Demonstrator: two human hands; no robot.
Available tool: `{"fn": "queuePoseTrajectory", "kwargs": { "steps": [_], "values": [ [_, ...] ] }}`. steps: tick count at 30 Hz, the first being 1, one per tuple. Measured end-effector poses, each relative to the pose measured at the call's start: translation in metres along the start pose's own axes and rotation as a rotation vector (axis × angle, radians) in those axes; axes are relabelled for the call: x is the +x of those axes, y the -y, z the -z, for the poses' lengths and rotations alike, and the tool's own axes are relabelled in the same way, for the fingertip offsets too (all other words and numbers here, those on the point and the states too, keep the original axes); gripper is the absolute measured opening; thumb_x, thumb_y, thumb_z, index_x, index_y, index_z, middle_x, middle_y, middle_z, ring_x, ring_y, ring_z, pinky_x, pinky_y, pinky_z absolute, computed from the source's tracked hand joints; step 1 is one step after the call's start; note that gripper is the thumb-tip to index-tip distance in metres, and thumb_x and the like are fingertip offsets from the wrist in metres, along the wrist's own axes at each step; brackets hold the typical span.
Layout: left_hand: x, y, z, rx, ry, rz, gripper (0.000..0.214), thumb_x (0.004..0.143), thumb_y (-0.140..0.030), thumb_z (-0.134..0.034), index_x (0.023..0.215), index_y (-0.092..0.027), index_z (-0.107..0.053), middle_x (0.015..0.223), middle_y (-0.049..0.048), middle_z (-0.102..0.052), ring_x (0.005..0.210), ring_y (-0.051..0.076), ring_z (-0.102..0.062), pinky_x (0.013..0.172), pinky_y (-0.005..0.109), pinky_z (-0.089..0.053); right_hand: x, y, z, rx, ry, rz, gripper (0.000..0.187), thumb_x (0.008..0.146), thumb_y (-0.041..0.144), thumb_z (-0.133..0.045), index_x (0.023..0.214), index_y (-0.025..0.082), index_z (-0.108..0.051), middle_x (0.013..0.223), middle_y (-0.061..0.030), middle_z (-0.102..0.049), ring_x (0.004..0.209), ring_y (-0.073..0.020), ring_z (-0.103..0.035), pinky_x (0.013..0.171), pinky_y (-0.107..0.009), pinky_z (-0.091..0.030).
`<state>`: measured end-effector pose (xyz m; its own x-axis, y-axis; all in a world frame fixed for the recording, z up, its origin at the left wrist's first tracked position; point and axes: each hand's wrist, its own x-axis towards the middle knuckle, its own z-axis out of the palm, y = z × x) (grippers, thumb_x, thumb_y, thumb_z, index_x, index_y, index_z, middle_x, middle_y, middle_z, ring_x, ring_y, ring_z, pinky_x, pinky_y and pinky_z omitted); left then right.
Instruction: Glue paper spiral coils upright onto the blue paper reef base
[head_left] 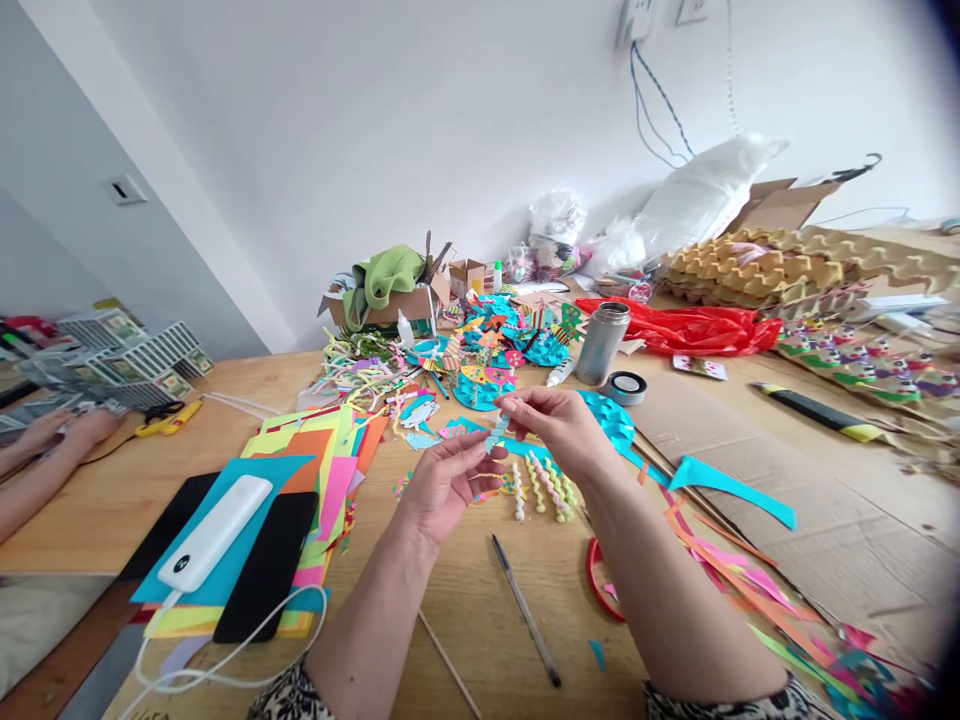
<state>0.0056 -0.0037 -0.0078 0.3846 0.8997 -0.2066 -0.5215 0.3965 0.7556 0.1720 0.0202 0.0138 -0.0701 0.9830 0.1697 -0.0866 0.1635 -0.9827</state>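
Note:
Both my hands are raised over the wooden table [480, 610], pinching one small twisted paper strip [496, 432], light blue and white. My left hand [442, 485] holds its lower end with thumb and fingers. My right hand [551, 425] pinches its upper end. Just below them several finished twisted paper spirals [544, 487] in white, green and pink lie side by side on the table. A thin pen [526, 610] rests nearer to me.
A stack of coloured paper [330, 460] with a white power bank [214, 532] and black phone [266, 580] lies left. Paper cut-outs [487, 350], a metal flask [602, 343], tape roll [625, 387], red scissors [600, 585], cardboard [787, 470] and egg trays [757, 265] surround. Another person's arms [37, 465] rest at far left.

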Motion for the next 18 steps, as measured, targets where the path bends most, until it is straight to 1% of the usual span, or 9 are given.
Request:
{"fn": "queuePoseTrajectory", "kwargs": {
  "steps": [3, 5, 8, 10, 14, 18],
  "values": [
    [0.0001, 0.0009, 0.0012, -0.015, 0.008, 0.031, 0.021, 0.065, -0.013, -0.075, 0.086, -0.012, -0.073, 0.078, 0.0091, -0.074, 0.062, 0.013, -0.067, 0.060, 0.022, -0.053, -0.0004, 0.0019, 0.0000, 0.008, 0.009, -0.008, 0.035, 0.064, 0.049, -0.075, 0.071, 0.015, -0.069, 0.056, 0.0015, -0.059, 0.050, -0.0085, -0.049, 0.049, -0.023, -0.041],
    [0.0008, 0.0017, 0.0016, -0.028, 0.000, 0.030, 0.020, 0.065, -0.010, -0.075, 0.085, -0.011, -0.073, 0.077, 0.0085, -0.073, 0.062, 0.011, -0.066, 0.060, 0.021, -0.053, -0.0003, 0.0025, 0.0001, 0.062, 0.007, -0.030, 0.037, 0.064, 0.048, -0.076, 0.081, 0.016, -0.070, 0.062, 0.0000, -0.063, 0.052, -0.0093, -0.053, 0.050, -0.023, -0.043],
    [0.0021, 0.0017, 0.0011, -0.063, -0.025, 0.009, 0.020, 0.066, -0.009, -0.074, 0.085, -0.012, -0.073, 0.076, 0.0078, -0.073, 0.063, 0.011, -0.067, 0.061, 0.020, -0.053, -0.0001, 0.0024, 0.0003, 0.180, 0.002, -0.072, 0.043, 0.064, 0.046, -0.077, 0.096, 0.018, -0.070, 0.078, -0.0040, -0.070, 0.060, -0.0113, -0.060, 0.055, -0.024, -0.049],
    [0.0025, 0.0010, 0.0000, -0.078, -0.036, 0.000, 0.019, 0.067, -0.008, -0.073, 0.085, -0.011, -0.073, 0.076, 0.0076, -0.073, 0.063, 0.011, -0.067, 0.062, 0.020, -0.053, 0.0002, 0.0019, 0.0001, 0.227, -0.010, -0.082, 0.041, 0.062, 0.044, -0.079, 0.093, 0.018, -0.071, 0.080, -0.0042, -0.070, 0.063, -0.0121, -0.062, 0.057, -0.024, -0.051],
    [0.0016, 0.0003, -0.0024, -0.080, -0.039, 0.003, 0.018, 0.066, -0.006, -0.072, 0.084, -0.011, -0.073, 0.076, 0.0073, -0.073, 0.063, 0.010, -0.066, 0.061, 0.019, -0.052, 0.0009, 0.0002, -0.0015, 0.248, -0.038, -0.083, 0.033, 0.059, 0.043, -0.081, 0.077, 0.016, -0.072, 0.065, -0.0026, -0.066, 0.058, -0.0120, -0.059, 0.057, -0.026, -0.051],
    [0.0001, 0.0019, -0.0021, -0.074, 0.001, 0.038, 0.020, 0.065, -0.006, -0.073, 0.084, -0.013, -0.072, 0.077, 0.0069, -0.073, 0.062, 0.011, -0.066, 0.058, 0.020, -0.052, 0.0008, -0.0007, -0.0020, 0.243, -0.047, -0.077, 0.031, 0.059, 0.043, -0.081, 0.072, 0.016, -0.072, 0.062, -0.0023, -0.065, 0.056, -0.0110, -0.058, 0.056, -0.025, -0.050]
  ]
}}
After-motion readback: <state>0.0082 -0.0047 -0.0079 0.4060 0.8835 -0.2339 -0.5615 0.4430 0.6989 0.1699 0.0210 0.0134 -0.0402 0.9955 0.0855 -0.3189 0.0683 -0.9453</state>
